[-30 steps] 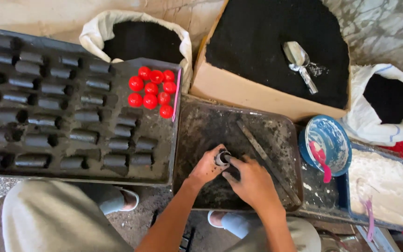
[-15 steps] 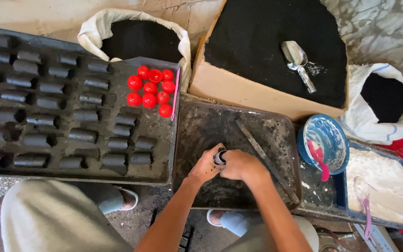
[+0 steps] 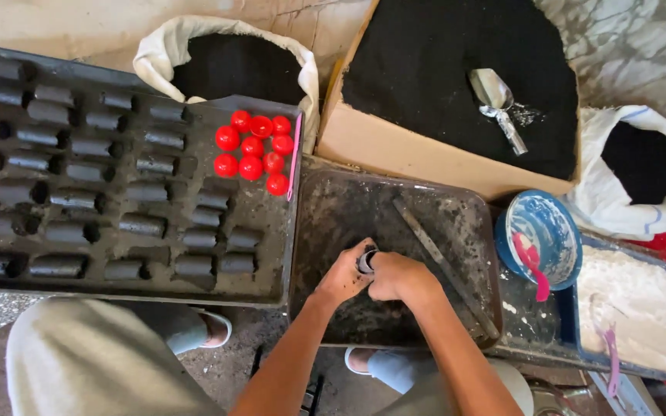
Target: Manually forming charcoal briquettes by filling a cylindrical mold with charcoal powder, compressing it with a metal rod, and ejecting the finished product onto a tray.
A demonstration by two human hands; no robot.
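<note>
Your big rack of dark tubes (image 3: 117, 169) lies at nine o'clock of the dirty tray (image 3: 348, 208). Over that tray, your left hand (image 3: 342, 276) and right hand (image 3: 401, 276) clasp one small tube (image 3: 366, 261), fingers closed; you seem mid-packing, so keep it upright.

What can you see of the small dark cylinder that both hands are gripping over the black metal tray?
The small dark cylinder is mostly hidden: only a short tube-like piece with a pale rim shows between the left hand and right hand, which close around it from either side. It sits above the middle of the sooty black metal tray. Its material and lower end cannot be told.
</note>
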